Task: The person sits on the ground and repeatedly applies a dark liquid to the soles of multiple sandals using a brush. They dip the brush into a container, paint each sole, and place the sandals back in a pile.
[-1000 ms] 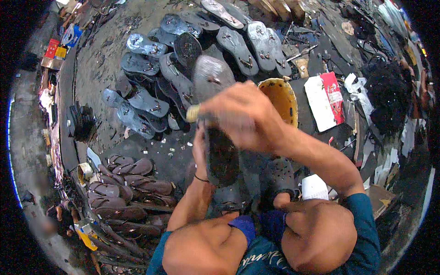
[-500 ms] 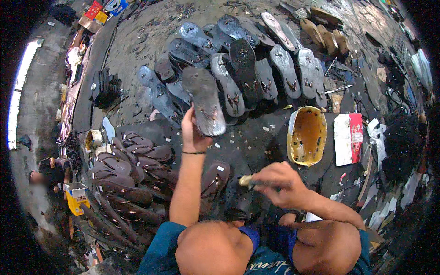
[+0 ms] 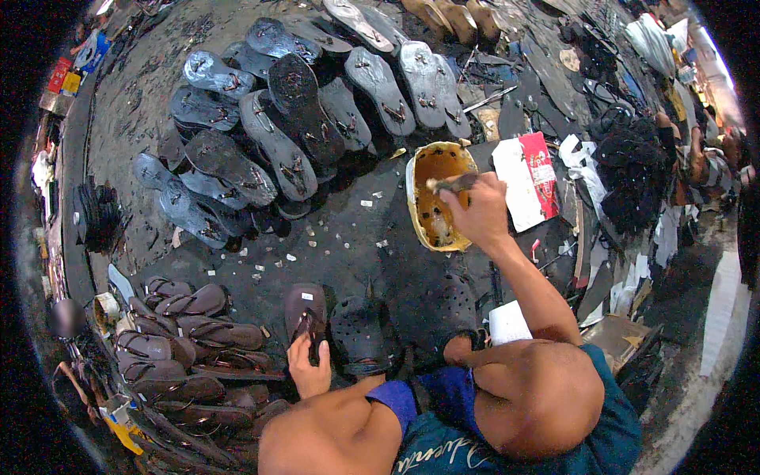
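My left hand [image 3: 310, 368] is down beside my foot, its fingers closed on the strap area of a dark brown flip-flop [image 3: 305, 301] with a small white label on its footbed. My right hand [image 3: 480, 210] grips a short brush [image 3: 453, 184], its pale tip over the yellow-rimmed tub [image 3: 415, 207], which holds amber, glue-like stuff. Whether the tip touches the contents I cannot tell. Beyond my hands lies a heap of upturned soles, shiny and grey-black, with strap ends showing; one dark sole [image 3: 229, 168] rests across others at its near left side.
Brown flip-flops [image 3: 194, 328] are piled at the near left. A red and white packet [image 3: 526, 180] lies right of the tub. My dark clogs [image 3: 360, 332] stand in front of me. Black scraps [image 3: 633, 170] fill the right; tan soles [image 3: 455, 20] lie at the far edge.
The dark sole has left my left hand and lies on the heap. That hand came down to a flip-flop. My right hand carried the brush to the tub. The view swung right.
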Demonstrator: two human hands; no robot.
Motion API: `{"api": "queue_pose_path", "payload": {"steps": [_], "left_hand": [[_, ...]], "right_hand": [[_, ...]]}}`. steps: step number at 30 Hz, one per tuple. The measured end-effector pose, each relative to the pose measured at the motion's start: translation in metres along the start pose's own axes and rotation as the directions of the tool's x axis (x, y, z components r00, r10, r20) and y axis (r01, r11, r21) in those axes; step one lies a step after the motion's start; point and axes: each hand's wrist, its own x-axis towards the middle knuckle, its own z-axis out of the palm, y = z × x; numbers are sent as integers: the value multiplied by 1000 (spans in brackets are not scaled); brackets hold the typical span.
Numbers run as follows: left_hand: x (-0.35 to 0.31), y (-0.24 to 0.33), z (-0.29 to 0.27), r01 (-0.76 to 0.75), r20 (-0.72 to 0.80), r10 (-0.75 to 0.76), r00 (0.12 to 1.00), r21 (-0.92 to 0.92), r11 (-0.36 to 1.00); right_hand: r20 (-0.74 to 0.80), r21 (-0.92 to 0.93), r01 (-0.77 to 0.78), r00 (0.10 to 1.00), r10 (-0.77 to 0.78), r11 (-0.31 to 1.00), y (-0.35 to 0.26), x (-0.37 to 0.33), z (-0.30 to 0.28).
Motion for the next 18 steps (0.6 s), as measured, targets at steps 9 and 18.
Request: {"api": "queue_pose_path", "payload": {"steps": [9,18], "left_hand": [[89,13,17,-361,332,263,906,280,890],[172,133,-17,305,310,9,951,-940,154]], "right_hand": [[792,196,-523,584,181,829,4,-23,-111],[434,859,-425,900,34,284,-107,54,-60]]}}
